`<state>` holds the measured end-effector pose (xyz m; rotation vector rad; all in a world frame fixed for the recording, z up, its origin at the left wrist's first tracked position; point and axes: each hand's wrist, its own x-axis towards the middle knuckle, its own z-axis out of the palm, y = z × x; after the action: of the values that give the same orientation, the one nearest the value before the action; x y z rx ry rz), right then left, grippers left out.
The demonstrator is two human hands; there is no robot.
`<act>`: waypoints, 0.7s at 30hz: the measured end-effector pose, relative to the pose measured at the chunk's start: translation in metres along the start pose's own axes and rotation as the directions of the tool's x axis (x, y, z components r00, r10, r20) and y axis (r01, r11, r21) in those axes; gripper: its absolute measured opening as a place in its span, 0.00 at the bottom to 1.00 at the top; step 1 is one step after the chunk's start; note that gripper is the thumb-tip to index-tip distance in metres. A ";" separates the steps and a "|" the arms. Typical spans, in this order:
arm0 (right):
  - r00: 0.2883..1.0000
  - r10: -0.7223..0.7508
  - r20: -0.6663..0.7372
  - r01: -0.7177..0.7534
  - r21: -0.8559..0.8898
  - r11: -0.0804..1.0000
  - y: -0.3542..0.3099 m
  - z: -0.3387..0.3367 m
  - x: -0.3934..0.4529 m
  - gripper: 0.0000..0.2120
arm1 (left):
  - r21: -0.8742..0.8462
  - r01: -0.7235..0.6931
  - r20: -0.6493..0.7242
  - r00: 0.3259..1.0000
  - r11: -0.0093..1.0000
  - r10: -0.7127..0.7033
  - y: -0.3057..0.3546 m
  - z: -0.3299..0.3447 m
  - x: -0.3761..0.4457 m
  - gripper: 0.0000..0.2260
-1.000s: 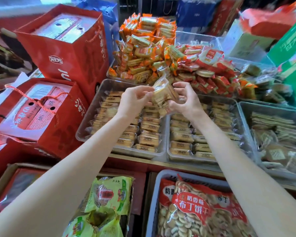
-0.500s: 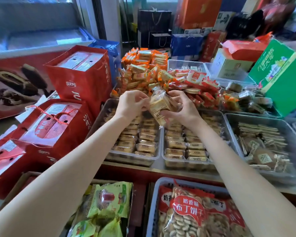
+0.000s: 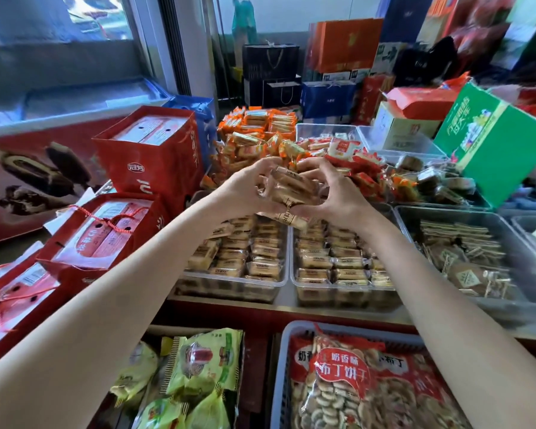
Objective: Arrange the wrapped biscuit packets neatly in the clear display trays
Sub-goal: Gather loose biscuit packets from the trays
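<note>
My left hand (image 3: 245, 188) and my right hand (image 3: 338, 193) together hold a bunch of clear-wrapped biscuit packets (image 3: 293, 188) in the air, fingers curled round them from both sides. One packet (image 3: 287, 217) hangs lower under the bunch. Directly below stand two clear display trays, the left tray (image 3: 229, 286) and the right tray (image 3: 344, 294), each filled with rows of the same pale biscuit packets.
Behind the hands lie heaps of orange packets (image 3: 254, 131) and red packets (image 3: 353, 156). A third tray (image 3: 477, 252) of brown crackers stands right. Red gift boxes (image 3: 149, 156) crowd the left, a green box (image 3: 495, 140) the far right. A basket with a red biscuit bag (image 3: 353, 382) sits below.
The camera has tilted up, showing more of the shop behind. Both hands have closed tighter round the packets and turned the bunch more level above the trays.
</note>
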<state>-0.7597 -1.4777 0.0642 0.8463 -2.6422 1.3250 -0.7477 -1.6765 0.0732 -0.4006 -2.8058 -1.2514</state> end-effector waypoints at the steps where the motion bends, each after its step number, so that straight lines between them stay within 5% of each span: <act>1: 1.000 -0.012 -0.013 0.012 0.022 1.000 -0.002 -0.002 -0.002 0.35 | -0.018 0.017 -0.035 0.999 1.000 -0.018 0.003 0.000 0.000 0.35; 6: 0.986 0.135 -0.095 -0.059 0.560 0.826 0.007 -0.012 -0.012 0.21 | -0.472 0.136 -0.001 0.988 0.871 -0.155 -0.005 -0.003 -0.020 0.25; 8: 0.985 0.162 -0.055 -0.090 0.641 0.762 0.009 -0.011 -0.015 0.15 | -0.567 0.144 0.035 0.988 0.811 -0.151 -0.009 -0.003 -0.027 0.23; 15: 0.976 0.172 -0.136 -0.105 0.397 0.912 -0.008 -0.008 -0.004 0.03 | -0.650 0.152 0.075 0.988 0.745 -0.136 -0.001 -0.006 -0.034 0.23; 19: 0.944 0.025 -0.330 -0.055 -0.083 0.995 -0.006 0.001 0.006 0.04 | -0.604 0.189 0.057 0.979 0.774 -0.194 0.002 -0.004 -0.030 0.21; 21: 0.928 -0.018 -0.372 -0.035 -0.136 0.990 -0.007 0.003 0.008 0.06 | -0.615 0.205 0.050 0.974 0.762 -0.222 0.003 -0.003 -0.027 0.22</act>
<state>-0.7625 -1.4867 0.0692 0.5041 -2.4046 1.1487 -0.7210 -1.6829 0.0734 -0.0658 -2.3871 -2.2102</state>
